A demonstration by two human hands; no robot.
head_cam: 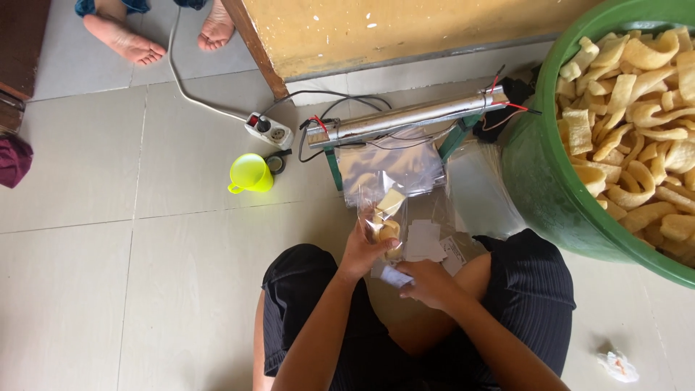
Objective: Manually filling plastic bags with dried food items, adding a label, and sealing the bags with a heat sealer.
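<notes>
Right hand [433, 284] pinches a white paper slip [395, 276] while left hand [364, 250] grips a clear plastic bag of yellow crackers [384, 221] loosely enough that it could tip and spill onto the floor.

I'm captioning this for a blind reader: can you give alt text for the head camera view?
A seated person's left hand holds a clear bag of crackers while the right hand touches paper slips, before a heat sealer and a green tub of crackers.

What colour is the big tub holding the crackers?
Green tub, clearest in the head view.
</notes>
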